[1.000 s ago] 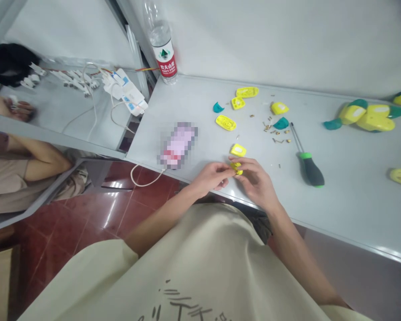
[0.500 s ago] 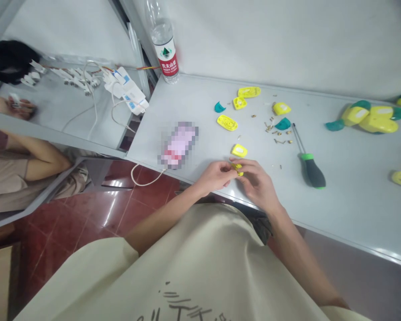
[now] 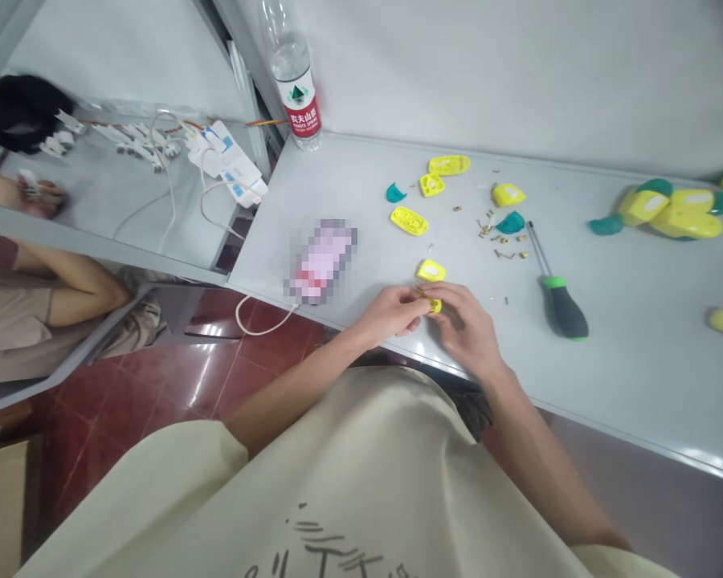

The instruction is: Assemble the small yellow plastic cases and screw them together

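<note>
Between my two hands, near the table's front edge, is a small yellow plastic part point(image 3: 435, 306), mostly covered by fingers. My left hand point(image 3: 393, 311) pinches it from the left with thumb and forefinger. From the other side my right hand point(image 3: 467, 325) curls its fingers around the same part. Just beyond them lies a yellow cap with a white patch point(image 3: 431, 270). Farther back are open yellow shell halves point(image 3: 409, 221), a yellow block-shaped part point(image 3: 432, 185) and a teal curved piece point(image 3: 395, 193).
Right of my hands lies a screwdriver point(image 3: 563, 309). Small brass-coloured pieces point(image 3: 487, 229) are scattered beside another teal piece point(image 3: 510, 222). Assembled yellow-and-teal items point(image 3: 668, 213) sit at right. A blurred phone point(image 3: 325, 261) and a water bottle point(image 3: 301, 104) stand left; another person's hand point(image 3: 42, 197) is beyond.
The yellow part has turned slightly between my fingers, and my left fingers now cover more of its left side. Both hands stay in nearly the same place.
</note>
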Action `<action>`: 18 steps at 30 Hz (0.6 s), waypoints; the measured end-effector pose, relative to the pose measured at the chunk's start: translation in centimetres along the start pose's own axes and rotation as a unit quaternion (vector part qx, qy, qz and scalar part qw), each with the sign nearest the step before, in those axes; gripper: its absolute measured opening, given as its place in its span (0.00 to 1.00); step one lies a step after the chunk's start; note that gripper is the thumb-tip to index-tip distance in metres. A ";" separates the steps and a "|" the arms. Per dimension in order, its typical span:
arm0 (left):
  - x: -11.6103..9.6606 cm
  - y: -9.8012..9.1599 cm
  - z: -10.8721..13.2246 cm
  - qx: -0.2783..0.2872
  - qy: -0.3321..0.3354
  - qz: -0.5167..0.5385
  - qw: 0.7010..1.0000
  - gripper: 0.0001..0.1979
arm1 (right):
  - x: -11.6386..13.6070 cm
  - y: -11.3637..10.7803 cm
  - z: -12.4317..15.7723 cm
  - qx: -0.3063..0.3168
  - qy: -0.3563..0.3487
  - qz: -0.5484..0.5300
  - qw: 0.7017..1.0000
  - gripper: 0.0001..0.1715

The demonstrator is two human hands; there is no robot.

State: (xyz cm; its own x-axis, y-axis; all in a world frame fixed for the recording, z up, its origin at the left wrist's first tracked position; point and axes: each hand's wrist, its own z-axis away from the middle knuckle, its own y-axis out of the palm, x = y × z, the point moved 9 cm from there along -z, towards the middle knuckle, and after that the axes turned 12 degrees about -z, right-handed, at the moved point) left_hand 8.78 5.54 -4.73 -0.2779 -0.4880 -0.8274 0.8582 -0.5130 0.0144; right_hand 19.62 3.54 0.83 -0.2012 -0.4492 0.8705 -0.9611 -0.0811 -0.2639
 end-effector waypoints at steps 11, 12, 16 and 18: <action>0.0 0.0 -0.1 0.006 0.002 0.001 1.000 0.07 | -0.4 -0.2 0.1 -0.009 0.013 -0.013 1.000 0.19; 0.1 0.0 -0.1 0.006 0.002 -0.001 1.000 0.07 | -0.4 -0.2 0.1 -0.010 0.012 -0.014 1.000 0.19; 0.3 -0.2 -0.1 -0.003 0.007 -0.016 1.000 0.08 | -0.4 -0.2 0.1 -0.009 0.013 -0.015 1.000 0.19; 0.3 -0.3 -0.1 0.001 0.011 -0.028 1.000 0.09 | -0.4 -0.2 0.1 -0.007 0.012 -0.013 1.000 0.20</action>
State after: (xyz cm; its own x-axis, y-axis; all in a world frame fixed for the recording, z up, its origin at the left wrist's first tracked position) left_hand 8.43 5.62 -5.02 -0.3152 -0.4424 -0.8396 0.8406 -0.5408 -0.0306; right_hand 19.88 3.62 0.45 -0.1799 -0.4262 0.8866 -0.9686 -0.0806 -0.2353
